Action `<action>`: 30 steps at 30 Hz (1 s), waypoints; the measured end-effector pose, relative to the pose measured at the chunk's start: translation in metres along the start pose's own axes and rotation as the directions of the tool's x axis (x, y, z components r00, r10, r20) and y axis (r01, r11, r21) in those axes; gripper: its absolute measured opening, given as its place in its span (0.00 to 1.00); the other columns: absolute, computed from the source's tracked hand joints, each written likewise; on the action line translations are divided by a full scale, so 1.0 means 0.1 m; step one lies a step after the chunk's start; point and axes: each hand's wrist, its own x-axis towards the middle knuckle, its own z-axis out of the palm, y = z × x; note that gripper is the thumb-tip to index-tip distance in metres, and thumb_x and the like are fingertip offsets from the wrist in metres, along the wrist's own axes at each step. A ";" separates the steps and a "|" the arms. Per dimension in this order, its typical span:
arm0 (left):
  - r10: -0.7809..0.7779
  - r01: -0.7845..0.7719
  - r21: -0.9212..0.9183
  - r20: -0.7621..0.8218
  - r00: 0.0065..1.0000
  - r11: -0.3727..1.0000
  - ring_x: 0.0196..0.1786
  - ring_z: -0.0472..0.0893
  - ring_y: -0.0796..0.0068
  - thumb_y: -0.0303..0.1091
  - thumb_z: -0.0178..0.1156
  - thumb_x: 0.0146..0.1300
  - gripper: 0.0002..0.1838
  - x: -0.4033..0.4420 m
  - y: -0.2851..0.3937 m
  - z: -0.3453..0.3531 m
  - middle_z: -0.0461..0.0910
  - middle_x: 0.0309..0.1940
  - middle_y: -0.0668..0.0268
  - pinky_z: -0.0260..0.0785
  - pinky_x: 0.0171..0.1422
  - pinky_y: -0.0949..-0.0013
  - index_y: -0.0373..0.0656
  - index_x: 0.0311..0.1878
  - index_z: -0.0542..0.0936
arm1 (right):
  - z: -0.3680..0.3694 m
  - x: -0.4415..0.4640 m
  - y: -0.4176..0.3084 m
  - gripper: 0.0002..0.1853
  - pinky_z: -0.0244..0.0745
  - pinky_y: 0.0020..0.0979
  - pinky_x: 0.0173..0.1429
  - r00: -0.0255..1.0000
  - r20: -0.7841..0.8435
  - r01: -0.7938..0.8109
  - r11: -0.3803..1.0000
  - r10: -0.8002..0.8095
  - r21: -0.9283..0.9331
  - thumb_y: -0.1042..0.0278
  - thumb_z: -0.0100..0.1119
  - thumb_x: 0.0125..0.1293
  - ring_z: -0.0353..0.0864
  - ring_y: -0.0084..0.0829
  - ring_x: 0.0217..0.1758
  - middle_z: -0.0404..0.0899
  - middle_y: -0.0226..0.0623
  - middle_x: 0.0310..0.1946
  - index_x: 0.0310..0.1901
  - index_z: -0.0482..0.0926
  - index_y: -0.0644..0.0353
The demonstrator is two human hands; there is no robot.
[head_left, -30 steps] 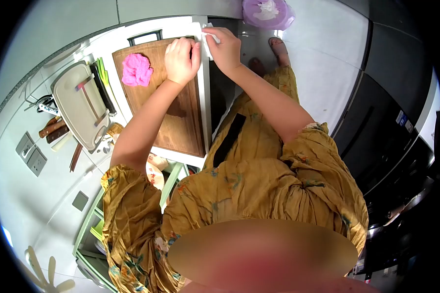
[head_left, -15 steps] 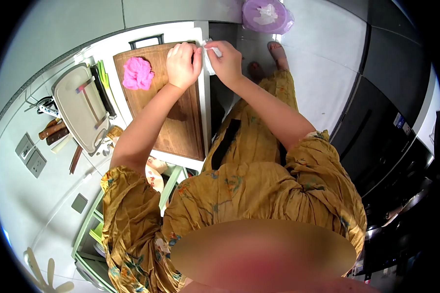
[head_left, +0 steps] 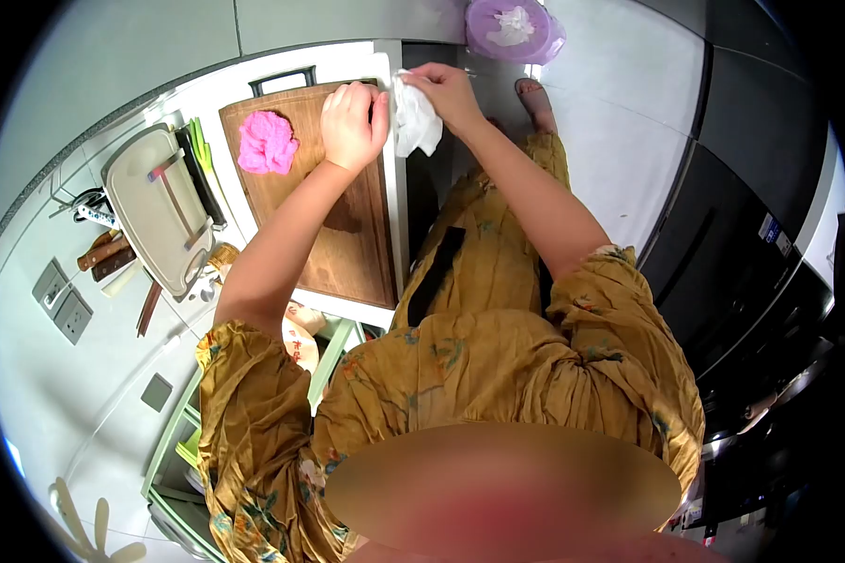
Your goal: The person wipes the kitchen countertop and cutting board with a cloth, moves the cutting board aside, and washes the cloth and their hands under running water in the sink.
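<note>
While the pink cloth (head_left: 268, 143) lay left of my left hand (head_left: 354, 124) on the cutting board (head_left: 352, 258), I couldn't tell what that hand's hidden fingertips held. Just past the white counter edge (head_left: 397, 192), the white tissue (head_left: 417, 124) hung lengthwise toward my body, pinched by my nearer right hand (head_left: 446, 94), whose fingers covered its top.

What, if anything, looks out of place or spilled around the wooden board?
The crumpled pink cloth looks a little out of place, bunched up on the wooden board rather than folded. A darker patch mid-board might be damp or shadow; I can't tell which.
</note>
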 end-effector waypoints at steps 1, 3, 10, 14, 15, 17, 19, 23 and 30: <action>-0.007 0.007 -0.002 0.003 1.000 1.000 0.31 0.74 0.58 0.32 0.58 0.61 0.07 -0.02 0.00 -0.01 0.74 0.26 0.63 0.64 0.36 0.58 0.44 0.29 0.72 | 0.00 0.07 0.03 0.08 0.72 0.20 0.38 0.998 -0.012 -0.063 0.996 0.064 0.068 0.69 0.67 0.61 0.77 0.16 0.33 0.83 0.29 0.30 0.38 0.85 0.65; 0.002 -0.002 -0.008 -0.003 1.000 1.000 0.31 0.74 0.57 0.32 0.58 0.61 0.07 -0.02 -0.01 0.01 0.74 0.26 0.63 0.64 0.36 0.57 0.44 0.29 0.72 | -0.03 0.10 0.14 0.06 0.72 0.20 0.38 0.997 -0.001 -0.071 0.989 0.072 0.128 0.71 0.65 0.63 0.77 0.16 0.33 0.83 0.29 0.31 0.37 0.85 0.65; -0.009 0.009 -0.001 0.021 1.000 1.000 0.31 0.75 0.57 0.32 0.58 0.61 0.07 -0.02 -0.01 -0.02 0.74 0.26 0.62 0.65 0.37 0.57 0.44 0.29 0.72 | -0.02 0.06 0.17 0.05 0.76 0.21 0.39 0.992 0.017 -0.129 0.966 0.128 0.223 0.75 0.62 0.64 0.80 0.19 0.35 0.84 0.33 0.34 0.39 0.84 0.65; -0.013 0.014 -0.009 0.012 1.000 1.000 0.31 0.75 0.57 0.32 0.59 0.61 0.07 -0.04 -0.02 0.00 0.75 0.26 0.62 0.65 0.37 0.57 0.44 0.30 0.73 | -0.01 0.09 0.18 0.06 0.78 0.24 0.41 0.987 0.026 -0.158 0.957 0.157 0.244 0.76 0.60 0.65 0.82 0.22 0.36 0.84 0.35 0.36 0.40 0.84 0.65; -0.015 0.015 -0.009 0.013 1.000 1.000 0.32 0.75 0.57 0.32 0.59 0.61 0.06 -0.04 -0.01 0.00 0.75 0.26 0.62 0.65 0.37 0.57 0.44 0.30 0.73 | 0.00 0.07 0.15 0.06 0.79 0.24 0.41 0.985 0.037 -0.174 0.947 0.170 0.271 0.76 0.60 0.65 0.82 0.23 0.36 0.84 0.36 0.36 0.41 0.84 0.65; -0.012 0.012 -0.005 0.009 1.000 1.000 0.32 0.75 0.57 0.32 0.59 0.60 0.06 -0.02 -0.03 0.00 0.75 0.26 0.62 0.65 0.37 0.58 0.44 0.30 0.73 | 0.03 0.07 0.11 0.06 0.79 0.25 0.41 0.979 0.063 -0.204 0.924 0.194 0.323 0.76 0.59 0.65 0.82 0.24 0.36 0.84 0.36 0.37 0.42 0.83 0.65; -0.011 0.011 -0.002 0.005 1.000 1.000 0.32 0.75 0.56 0.32 0.59 0.60 0.06 -0.03 -0.01 -0.01 0.75 0.27 0.62 0.65 0.37 0.58 0.44 0.30 0.73 | -0.02 0.14 0.14 0.07 0.79 0.25 0.41 0.982 0.105 -0.184 0.910 0.156 0.372 0.76 0.59 0.65 0.83 0.24 0.36 0.84 0.36 0.38 0.43 0.83 0.65; -0.005 0.005 0.005 0.011 1.000 1.000 0.32 0.75 0.56 0.32 0.59 0.60 0.06 0.00 -0.02 0.01 0.75 0.26 0.62 0.65 0.37 0.57 0.44 0.30 0.73 | -0.03 0.08 0.21 0.07 0.79 0.26 0.41 0.976 0.055 -0.218 0.922 0.211 0.320 0.76 0.63 0.63 0.83 0.25 0.35 0.84 0.37 0.37 0.42 0.83 0.68; -0.001 0.001 -0.003 0.011 1.000 1.000 0.31 0.75 0.57 0.32 0.58 0.61 0.06 -0.02 -0.03 0.00 0.74 0.26 0.62 0.64 0.37 0.57 0.44 0.30 0.73 | -0.01 0.11 0.20 0.07 0.81 0.27 0.42 0.975 0.095 -0.220 0.895 0.199 0.388 0.77 0.57 0.66 0.83 0.26 0.38 0.83 0.37 0.39 0.43 0.82 0.65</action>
